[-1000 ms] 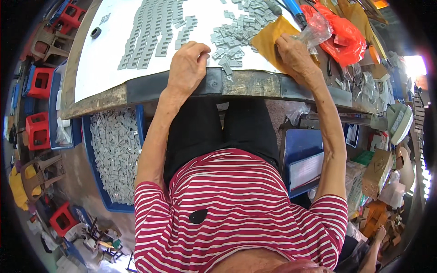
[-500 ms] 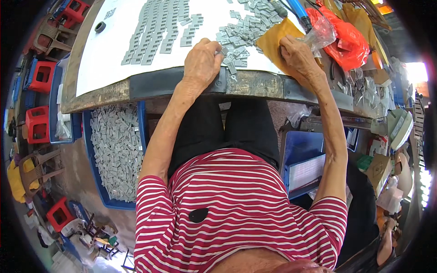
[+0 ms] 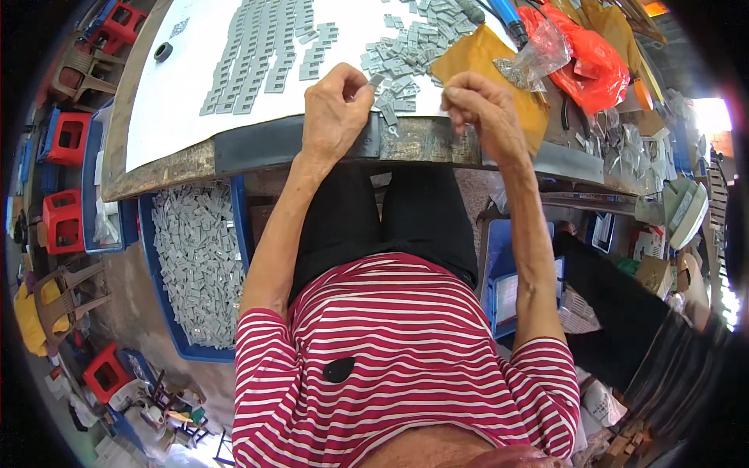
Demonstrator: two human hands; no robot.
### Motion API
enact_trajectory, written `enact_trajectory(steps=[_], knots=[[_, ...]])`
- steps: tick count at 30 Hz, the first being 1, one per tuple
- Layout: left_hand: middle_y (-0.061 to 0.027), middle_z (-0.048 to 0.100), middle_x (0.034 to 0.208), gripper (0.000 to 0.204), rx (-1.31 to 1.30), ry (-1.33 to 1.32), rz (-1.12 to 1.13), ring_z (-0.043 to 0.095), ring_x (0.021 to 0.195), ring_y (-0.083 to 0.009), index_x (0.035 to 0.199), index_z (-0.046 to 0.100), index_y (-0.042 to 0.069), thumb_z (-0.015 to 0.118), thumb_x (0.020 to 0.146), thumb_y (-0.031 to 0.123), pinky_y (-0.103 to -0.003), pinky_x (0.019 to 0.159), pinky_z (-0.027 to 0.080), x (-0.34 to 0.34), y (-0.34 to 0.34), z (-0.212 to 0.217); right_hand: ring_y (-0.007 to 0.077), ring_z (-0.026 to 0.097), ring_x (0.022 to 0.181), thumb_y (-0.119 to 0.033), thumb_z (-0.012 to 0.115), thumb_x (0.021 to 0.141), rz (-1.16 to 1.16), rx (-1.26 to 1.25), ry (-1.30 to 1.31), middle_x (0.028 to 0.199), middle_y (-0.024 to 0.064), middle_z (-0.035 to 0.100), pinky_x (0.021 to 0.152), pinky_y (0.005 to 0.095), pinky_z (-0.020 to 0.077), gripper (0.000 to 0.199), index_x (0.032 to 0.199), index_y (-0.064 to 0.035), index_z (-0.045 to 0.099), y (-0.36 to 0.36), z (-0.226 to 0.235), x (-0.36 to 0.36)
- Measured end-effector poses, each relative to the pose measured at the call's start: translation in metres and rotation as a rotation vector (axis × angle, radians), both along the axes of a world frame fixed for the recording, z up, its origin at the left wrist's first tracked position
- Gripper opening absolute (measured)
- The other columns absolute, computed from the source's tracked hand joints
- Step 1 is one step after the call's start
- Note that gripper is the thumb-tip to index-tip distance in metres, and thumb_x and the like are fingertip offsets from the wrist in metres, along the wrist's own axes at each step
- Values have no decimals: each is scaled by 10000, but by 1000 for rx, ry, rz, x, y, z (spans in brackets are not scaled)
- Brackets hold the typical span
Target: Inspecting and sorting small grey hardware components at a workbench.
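Observation:
My left hand (image 3: 335, 113) is above the table's front edge, thumb and forefinger pinching a small grey plastic part (image 3: 377, 80). To its right, my right hand (image 3: 488, 113) is raised in front of a yellow-brown sheet (image 3: 511, 97), fingertips drawn together; anything between them is too small to make out. Small pieces lie on that sheet, partly under clear plastic (image 3: 542, 58). Between and beyond the hands spreads a loose heap of grey parts (image 3: 402, 58). Rows of similar parts (image 3: 257, 54) are laid out on white paper (image 3: 168, 117) to the left.
A red plastic bag (image 3: 589, 70), a blue-handled tool (image 3: 509, 19) and pliers (image 3: 573, 113) lie at the table's right. A black ring (image 3: 163, 52) sits on the paper at left. Below the table stands a blue crate (image 3: 175, 339) full of grey parts; red stools (image 3: 66, 218) are farther left.
My right hand has lifted off the yellow-brown sheet and moved left toward my left hand. The grey part in my left hand now shows more plainly. A dark shape at right has shifted.

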State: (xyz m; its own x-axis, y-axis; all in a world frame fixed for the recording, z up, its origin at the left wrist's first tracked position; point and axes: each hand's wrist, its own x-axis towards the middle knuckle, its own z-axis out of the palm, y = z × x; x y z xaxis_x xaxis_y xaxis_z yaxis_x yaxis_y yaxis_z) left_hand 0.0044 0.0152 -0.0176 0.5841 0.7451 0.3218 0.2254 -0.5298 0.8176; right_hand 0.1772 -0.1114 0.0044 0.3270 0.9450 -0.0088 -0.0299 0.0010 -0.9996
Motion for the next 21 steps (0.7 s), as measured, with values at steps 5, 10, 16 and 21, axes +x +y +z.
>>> enact_trajectory(steps=[5,10,16,21], knots=[[-82,626,671,92,-653,-395,-250,573,578,-77,821,540,-24,580,752,21,-189,520,439,-7,-12,11,46,468,530,-138,533,832,31,-39,193,700,34,566,465,174,388,123,817,-19,562,1,0,-30],[-66,613,671,93,-712,-239,-306,574,579,-87,830,536,-22,569,769,39,-195,525,448,-16,-24,17,49,478,527,-93,546,817,-34,93,116,668,13,559,472,183,395,100,801,4,569,-3,9,-52],[-62,595,654,89,-728,-164,-379,584,581,-100,817,536,-16,559,796,67,-197,523,455,-19,-32,14,37,475,520,-89,573,817,-155,94,-165,616,-13,527,462,177,383,83,830,-7,573,-2,1,-55],[-72,601,658,110,-818,-212,-471,591,587,-101,816,538,-13,551,825,95,-193,514,453,-21,-36,11,33,476,519,-94,568,824,-118,-4,-221,605,-19,524,446,175,380,89,825,-6,573,-7,3,-62]])
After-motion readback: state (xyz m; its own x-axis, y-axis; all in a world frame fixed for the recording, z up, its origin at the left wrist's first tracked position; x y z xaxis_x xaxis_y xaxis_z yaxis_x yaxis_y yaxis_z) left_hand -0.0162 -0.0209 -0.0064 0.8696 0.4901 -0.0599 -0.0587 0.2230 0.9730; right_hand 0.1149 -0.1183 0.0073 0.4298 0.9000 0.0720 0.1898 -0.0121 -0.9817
